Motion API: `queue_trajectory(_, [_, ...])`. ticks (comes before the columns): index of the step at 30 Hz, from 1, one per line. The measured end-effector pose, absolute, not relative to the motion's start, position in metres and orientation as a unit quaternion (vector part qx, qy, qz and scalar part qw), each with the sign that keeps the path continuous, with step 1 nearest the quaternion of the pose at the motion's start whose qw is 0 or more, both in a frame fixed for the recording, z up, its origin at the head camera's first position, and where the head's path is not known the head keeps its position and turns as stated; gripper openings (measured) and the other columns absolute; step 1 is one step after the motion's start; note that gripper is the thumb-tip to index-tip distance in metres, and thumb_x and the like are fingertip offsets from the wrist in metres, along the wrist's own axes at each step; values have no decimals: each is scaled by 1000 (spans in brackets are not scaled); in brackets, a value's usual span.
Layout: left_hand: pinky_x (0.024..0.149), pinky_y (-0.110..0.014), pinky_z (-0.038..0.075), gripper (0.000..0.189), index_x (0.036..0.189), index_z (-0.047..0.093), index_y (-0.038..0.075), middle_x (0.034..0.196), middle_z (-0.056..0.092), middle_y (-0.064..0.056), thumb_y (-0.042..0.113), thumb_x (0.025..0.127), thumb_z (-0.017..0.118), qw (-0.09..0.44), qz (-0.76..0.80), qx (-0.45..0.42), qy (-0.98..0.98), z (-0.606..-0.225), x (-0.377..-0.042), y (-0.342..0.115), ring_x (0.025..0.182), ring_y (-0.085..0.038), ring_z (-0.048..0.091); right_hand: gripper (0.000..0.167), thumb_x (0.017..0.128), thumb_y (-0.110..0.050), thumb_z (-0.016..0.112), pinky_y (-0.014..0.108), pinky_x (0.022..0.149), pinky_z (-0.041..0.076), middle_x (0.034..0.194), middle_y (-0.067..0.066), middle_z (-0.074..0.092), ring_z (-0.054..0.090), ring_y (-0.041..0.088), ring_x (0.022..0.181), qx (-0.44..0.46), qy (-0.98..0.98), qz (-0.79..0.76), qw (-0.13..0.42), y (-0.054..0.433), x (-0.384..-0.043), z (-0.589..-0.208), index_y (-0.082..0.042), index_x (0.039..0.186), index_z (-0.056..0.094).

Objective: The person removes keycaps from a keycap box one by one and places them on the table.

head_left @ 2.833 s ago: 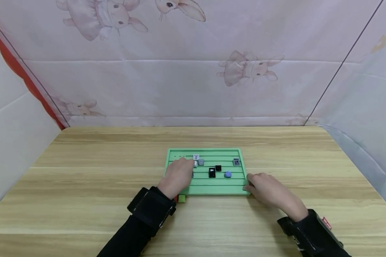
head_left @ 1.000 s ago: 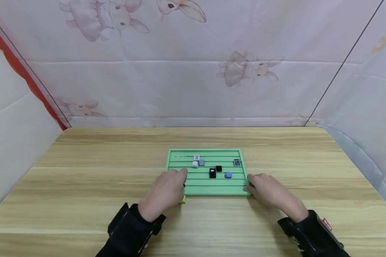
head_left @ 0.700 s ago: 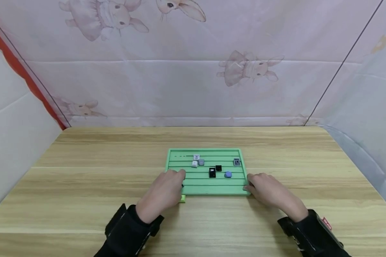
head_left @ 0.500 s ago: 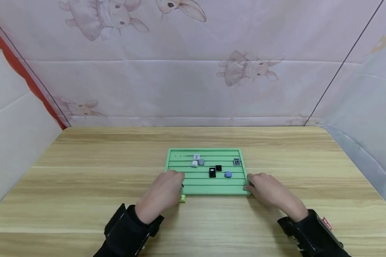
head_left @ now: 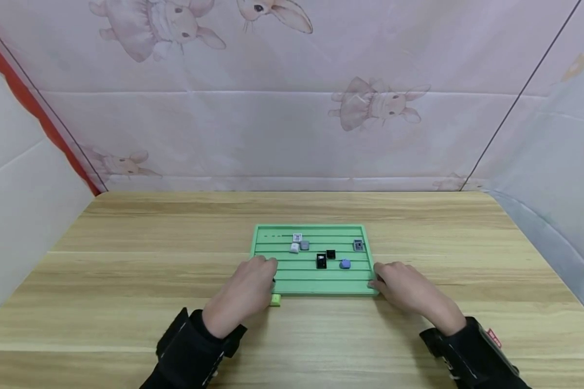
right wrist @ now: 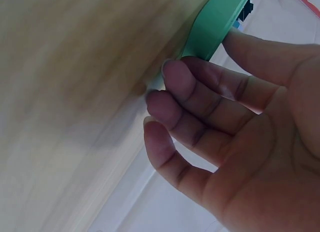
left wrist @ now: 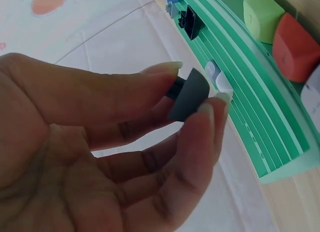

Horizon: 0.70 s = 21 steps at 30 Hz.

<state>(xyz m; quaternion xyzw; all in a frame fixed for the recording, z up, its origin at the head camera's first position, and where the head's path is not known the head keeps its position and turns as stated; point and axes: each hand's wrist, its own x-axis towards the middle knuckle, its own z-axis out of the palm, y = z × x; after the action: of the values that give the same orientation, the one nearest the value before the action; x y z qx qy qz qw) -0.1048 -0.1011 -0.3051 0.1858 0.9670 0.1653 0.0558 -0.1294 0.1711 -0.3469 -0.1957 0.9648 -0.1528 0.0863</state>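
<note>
A dark grey keycap [left wrist: 190,95] is pinched between the thumb and fingertips of my left hand [head_left: 245,292], at the near left corner of a green ridged tray [head_left: 321,286]. In the left wrist view the keycap is tilted, its hollow underside turned toward the thumb. My right hand [head_left: 406,286] grips the right edge of the tray between thumb and index finger; its other fingers are loosely bent in the right wrist view. On the tray lie several loose keycaps: a white one [head_left: 294,248], a black one [head_left: 321,261] and a blue one [head_left: 345,264] among them.
In front of the tray's near left side, a green keycap [left wrist: 262,16] and a red keycap [left wrist: 295,46] sit on the wooden table [head_left: 126,259], with a white one [left wrist: 312,96] beside them. A printed cloth [head_left: 272,135] hangs behind the table.
My left hand has come off the tray's middle left toward its near left corner, and a dark keycap that lay beside it is gone from there. The right hand has kept its place.
</note>
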Motion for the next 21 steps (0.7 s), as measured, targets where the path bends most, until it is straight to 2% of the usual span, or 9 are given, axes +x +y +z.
queue_trajectory(8, [42, -22, 31, 9, 83, 55, -3, 61, 45, -4, -11, 80, 55, 86, 180, 180, 963, -303, -104, -101, 49, -13, 38, 20, 87, -14, 62, 23, 48, 30, 59, -1, 39, 37, 11, 52, -197, 965, -152, 84, 171, -130, -347, -9, 72, 49])
queue_trajectory(14, [42, -21, 29, 17, 91, 57, -5, 60, 45, -5, -14, 78, 52, 99, 174, 181, 963, -301, -102, -100, 48, -12, 36, 19, 87, -13, 62, 24, 48, 31, 59, -2, 40, 37, 11, 53, -199, 964, -153, 84, 171, -130, -347, -9, 72, 49])
queue_trajectory(21, [42, -22, 29, 15, 84, 57, -1, 58, 45, -4, -13, 77, 50, 81, 167, 192, 964, -302, -102, -99, 47, -12, 37, 20, 87, -13, 62, 24, 48, 31, 59, -2, 40, 37, 11, 53, -199, 964, -152, 83, 171, -129, -347, -10, 72, 49])
